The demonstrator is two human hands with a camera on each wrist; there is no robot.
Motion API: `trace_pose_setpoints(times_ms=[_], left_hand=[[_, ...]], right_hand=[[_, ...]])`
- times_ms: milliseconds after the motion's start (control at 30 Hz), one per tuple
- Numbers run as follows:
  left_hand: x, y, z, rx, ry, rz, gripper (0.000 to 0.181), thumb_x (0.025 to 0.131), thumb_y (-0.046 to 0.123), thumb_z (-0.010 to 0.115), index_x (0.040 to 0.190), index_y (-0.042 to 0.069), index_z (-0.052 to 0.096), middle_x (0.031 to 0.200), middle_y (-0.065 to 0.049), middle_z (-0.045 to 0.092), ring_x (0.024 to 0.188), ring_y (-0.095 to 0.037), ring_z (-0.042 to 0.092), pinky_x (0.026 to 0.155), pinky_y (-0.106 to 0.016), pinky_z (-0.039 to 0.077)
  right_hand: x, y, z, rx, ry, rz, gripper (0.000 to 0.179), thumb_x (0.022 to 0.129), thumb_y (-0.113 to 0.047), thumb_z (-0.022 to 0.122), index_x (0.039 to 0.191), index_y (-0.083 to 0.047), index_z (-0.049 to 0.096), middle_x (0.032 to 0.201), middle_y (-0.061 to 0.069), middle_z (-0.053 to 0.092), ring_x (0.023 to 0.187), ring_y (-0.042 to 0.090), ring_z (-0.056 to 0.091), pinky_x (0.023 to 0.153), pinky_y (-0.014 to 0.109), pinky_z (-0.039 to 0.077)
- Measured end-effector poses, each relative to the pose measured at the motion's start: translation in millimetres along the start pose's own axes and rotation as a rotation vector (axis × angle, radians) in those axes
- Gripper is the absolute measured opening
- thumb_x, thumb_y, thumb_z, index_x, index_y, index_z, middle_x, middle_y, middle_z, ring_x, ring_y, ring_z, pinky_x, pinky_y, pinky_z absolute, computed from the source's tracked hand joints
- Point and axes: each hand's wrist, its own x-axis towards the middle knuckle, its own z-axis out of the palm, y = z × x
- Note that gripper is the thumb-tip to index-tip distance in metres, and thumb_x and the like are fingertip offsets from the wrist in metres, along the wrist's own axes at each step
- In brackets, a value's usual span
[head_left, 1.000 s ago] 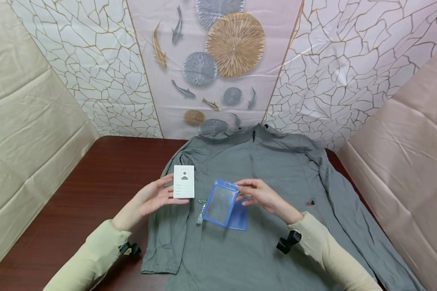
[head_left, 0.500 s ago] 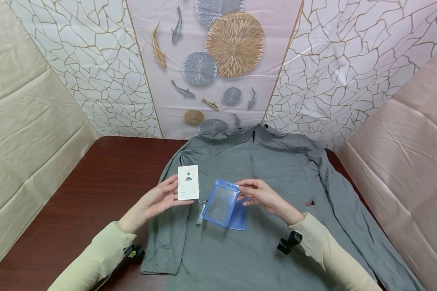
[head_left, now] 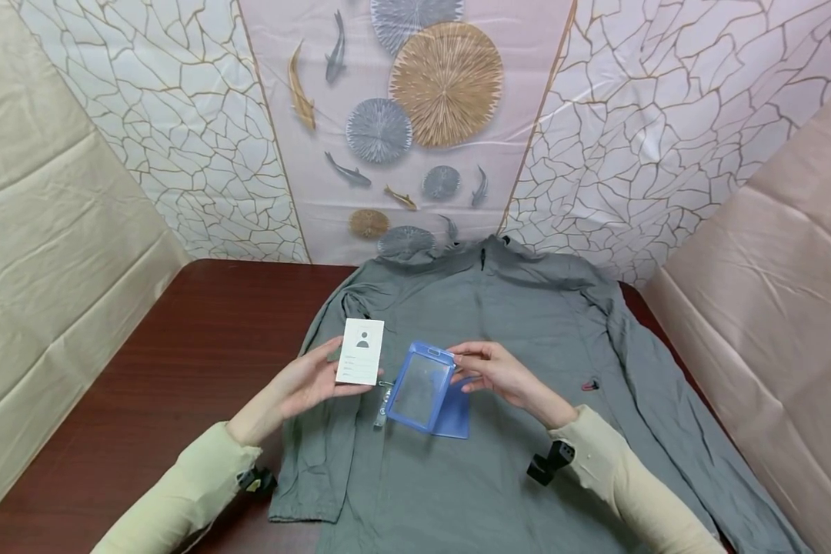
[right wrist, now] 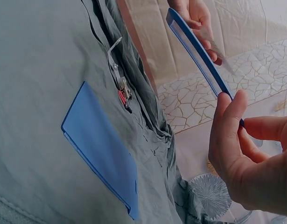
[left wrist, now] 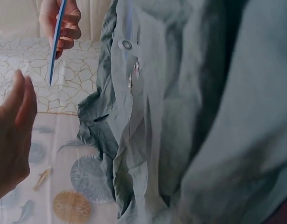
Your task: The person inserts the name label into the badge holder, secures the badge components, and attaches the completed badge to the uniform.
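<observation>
Across the reddish-brown worktop [head_left: 249, 308] lies a grey long-sleeved jacket [head_left: 512, 469], over which the right hand [head_left: 500, 377] pinches a clear-windowed blue badge frame [head_left: 420, 387] by its upper corner. Partly behind that frame in the head view, a matching blue panel [head_left: 452, 414] rests on the jacket, while the left hand [head_left: 312, 385] grips the white ID card [head_left: 360, 352] from its left side, near the frame but not touching it, a clear clip strap [head_left: 381, 412] just beside the frame's left edge. Handling this pair well likely means a light edge pinch so the thin card stays flat, its slant matched to the frame's, both clear of the strap.
</observation>
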Motion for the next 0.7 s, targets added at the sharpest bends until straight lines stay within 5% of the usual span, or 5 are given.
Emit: trace_pose_setpoints(times_ms=[200, 367, 433, 700], left_hand=[[1.2, -2.6, -2.9, -0.126, -0.077, 0.003, 0.049, 0.100, 0.022, 0.021, 0.144, 0.027, -0.001, 0.138, -0.020, 0.035, 0.133, -0.040, 0.007, 0.102, -0.042, 0.037], [1.6, -4.7, -2.9, -0.133, -0.097, 0.046, 0.050, 0.100, 0.013, 0.017, 0.144, 0.027, -0.002, 0.149, -0.018, -0.008, 0.131, -0.044, 0.005, 0.103, -0.047, 0.035], [2.0, -5.1, -3.3, -0.142, -0.113, 0.048, 0.050, 0.100, 0.013, 0.015, 0.144, 0.027, -0.003, 0.148, -0.016, -0.014, 0.131, -0.044, 0.007, 0.103, -0.048, 0.034], [2.2, -5.6, -6.5, -0.212, -0.177, 0.036, 0.049, 0.100, 0.016, 0.015, 0.143, 0.031, -0.004, 0.134, -0.017, 0.041, 0.123, -0.046, 0.036, 0.104, -0.047, 0.033]], right_hand=[[-0.1, 0.8, -0.9, 0.000, 0.000, -0.005, 0.042, 0.091, -0.021, 0.051, 0.124, 0.005, 0.046, 0.100, 0.006, 0.064, 0.084, 0.016, 0.064, 0.065, 0.023, 0.054], [-0.6, 1.5, -1.8, 0.006, -0.003, -0.009, 0.041, 0.091, -0.020, 0.052, 0.123, 0.005, 0.046, 0.099, 0.004, 0.065, 0.086, 0.018, 0.064, 0.064, 0.023, 0.054], [-0.9, 1.8, -2.1, 0.009, -0.006, -0.008, 0.041, 0.091, -0.020, 0.051, 0.123, 0.005, 0.047, 0.097, 0.002, 0.065, 0.085, 0.017, 0.064, 0.064, 0.022, 0.054], [-2.1, 1.9, -3.2, 0.016, -0.009, -0.011, 0.039, 0.092, -0.018, 0.049, 0.124, 0.005, 0.046, 0.098, 0.003, 0.064, 0.084, 0.014, 0.064, 0.064, 0.022, 0.054]])
